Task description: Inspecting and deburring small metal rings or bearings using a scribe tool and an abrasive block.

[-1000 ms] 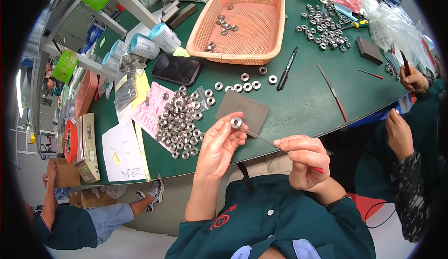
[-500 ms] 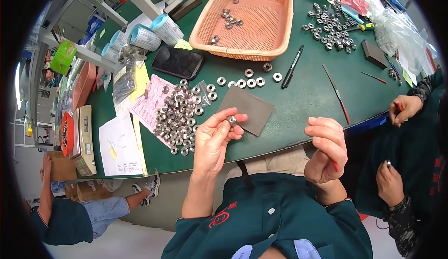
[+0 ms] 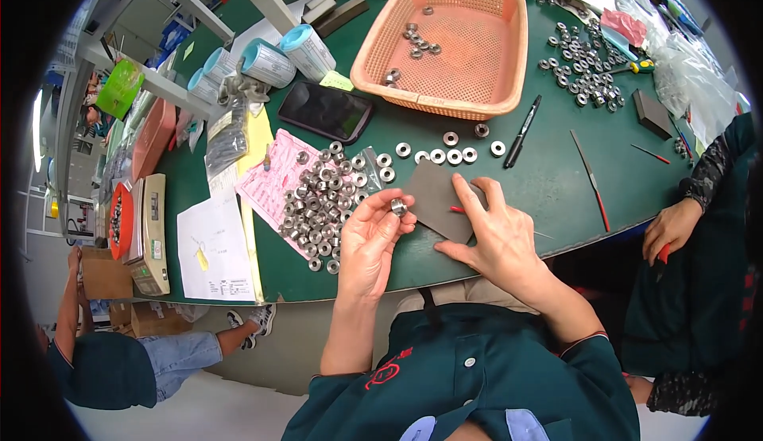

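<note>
Between the thumb and fingertips of my left hand [image 3: 370, 238] is a small shiny metal ring [image 3: 399, 206], held up just left of a flat grey block [image 3: 429, 194]. My right hand [image 3: 505, 238] reaches over that block, its thumb at the near edge and its fingers on the far right side. A red tool handle [image 3: 457, 209] shows between thumb and forefinger, and a thin metal shaft [image 3: 544, 235] comes out past the hand; the palm hides the part between. Many like rings [image 3: 318, 202] lie heaped on a pink sheet [image 3: 262, 190] to the left.
An orange basket [image 3: 441, 107] with several rings stands at the back. Loose rings [image 3: 455, 157], a black marker [image 3: 523, 131] and a red-handled file [image 3: 590, 178] lie before me. A phone [image 3: 324, 112] is back left. A co-worker's hand [image 3: 671, 226] with a red-handled tool is at right.
My right hand has come left and down from above the table's edge onto the grey block. My left hand still holds the ring. The view has shifted slightly; the co-worker's hands have moved lower.
</note>
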A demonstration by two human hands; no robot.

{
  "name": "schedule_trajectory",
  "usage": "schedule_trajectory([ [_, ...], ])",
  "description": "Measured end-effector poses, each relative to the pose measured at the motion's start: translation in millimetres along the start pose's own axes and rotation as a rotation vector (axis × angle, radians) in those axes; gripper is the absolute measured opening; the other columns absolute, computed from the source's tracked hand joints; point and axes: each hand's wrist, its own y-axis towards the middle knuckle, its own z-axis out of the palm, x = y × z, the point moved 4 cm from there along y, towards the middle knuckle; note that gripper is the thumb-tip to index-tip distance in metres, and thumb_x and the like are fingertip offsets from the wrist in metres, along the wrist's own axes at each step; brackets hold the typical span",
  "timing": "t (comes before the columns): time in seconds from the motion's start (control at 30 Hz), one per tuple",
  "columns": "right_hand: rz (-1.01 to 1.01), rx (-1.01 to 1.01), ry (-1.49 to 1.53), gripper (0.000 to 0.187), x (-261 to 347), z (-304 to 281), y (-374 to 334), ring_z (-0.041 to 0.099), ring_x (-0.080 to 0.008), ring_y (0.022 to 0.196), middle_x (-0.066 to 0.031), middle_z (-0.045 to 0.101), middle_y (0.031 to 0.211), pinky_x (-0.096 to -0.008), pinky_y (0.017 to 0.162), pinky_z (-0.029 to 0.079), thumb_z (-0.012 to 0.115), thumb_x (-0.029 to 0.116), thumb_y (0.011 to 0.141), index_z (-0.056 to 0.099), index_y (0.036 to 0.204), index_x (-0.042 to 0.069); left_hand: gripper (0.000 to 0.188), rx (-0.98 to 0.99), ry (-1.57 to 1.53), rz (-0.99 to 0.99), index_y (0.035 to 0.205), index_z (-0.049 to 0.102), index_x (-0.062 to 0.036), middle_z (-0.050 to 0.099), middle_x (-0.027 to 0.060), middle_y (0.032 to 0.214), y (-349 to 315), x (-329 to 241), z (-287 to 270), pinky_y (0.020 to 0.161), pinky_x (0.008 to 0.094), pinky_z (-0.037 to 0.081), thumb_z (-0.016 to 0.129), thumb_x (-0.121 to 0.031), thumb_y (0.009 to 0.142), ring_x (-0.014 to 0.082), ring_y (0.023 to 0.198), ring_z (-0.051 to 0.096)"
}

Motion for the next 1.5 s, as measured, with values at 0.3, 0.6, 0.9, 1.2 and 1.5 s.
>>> schedule_trajectory([
  [0.3, 0.058, -0.226, 0.076, 0.067, -10.9, -24.1, -6.3, 0.063, -0.0254, 0.07, -0.0137, 0.052, 0.101, -0.0338, 0.057, 0.052, 0.075, 0.027, 0.06, 0.051, 0.119, 0.005, 0.028, 0.055, -0.058, 0.015, 0.113, 0.051, 0.0024, 0.058, 0.0109, 0.105, 8.2, -2.6, -2.2, 0.083, 0.0257, 0.045, 0.055, -0.002, 0.085, 0.0132, 0.089, 0.057],
  [0.6, -0.226, -0.143, 0.275, 0.062, 22.1, -46.4, 0.4, 0.062, -0.028, 0.065, -0.0174, 0.053, 0.102, -0.0329, 0.058, 0.052, 0.077, 0.027, 0.06, 0.057, 0.115, 0.009, 0.026, 0.043, -0.028, 0.04, 0.106, 0.054, 0.0052, 0.061, 0.0101, 0.098, 13.6, 2.4, 14.5, 0.078, 0.0241, 0.047, 0.061, -0.003, 0.082, 0.0125, 0.084, 0.059],
  [0.9, -0.059, 0.042, 0.083, 0.06, -4.1, -26.0, 4.9, 0.061, -0.0282, 0.069, -0.0146, 0.054, 0.101, -0.0342, 0.061, 0.052, 0.076, 0.029, 0.059, 0.059, 0.112, 0.01, 0.03, 0.063, -0.166, 0.167, 0.118, 0.048, -0.0016, 0.054, 0.0126, 0.105, 14.4, -24.0, 18.9, 0.076, 0.0257, 0.043, 0.052, -0.009, 0.089, 0.0134, 0.084, 0.052],
  [1.2, 0.06, -0.241, 0.241, 0.066, -19.0, -70.0, 6.5, 0.062, -0.0248, 0.068, -0.0153, 0.055, 0.095, -0.0309, 0.057, 0.052, 0.077, 0.021, 0.054, 0.058, 0.115, 0.006, 0.031, 0.098, -0.424, -0.144, 0.114, 0.048, 0.0007, 0.058, 0.0117, 0.094, 28.7, -2.4, 23.9, 0.069, 0.0236, 0.044, 0.049, -0.02, 0.092, 0.0134, 0.079, 0.053],
  [1.5, 0.165, -0.389, 0.216, 0.07, -44.5, -82.2, -18.0, 0.059, -0.0218, 0.063, -0.017, 0.053, 0.099, -0.0281, 0.052, 0.049, 0.079, 0.021, 0.049, 0.059, 0.114, 0.007, 0.027, 0.14, -0.371, -0.28, 0.112, 0.05, -0.001, 0.058, 0.0147, 0.101, 38.8, 29.0, 53.4, 0.075, 0.023, 0.046, 0.056, -0.003, 0.085, 0.0143, 0.084, 0.057],
])
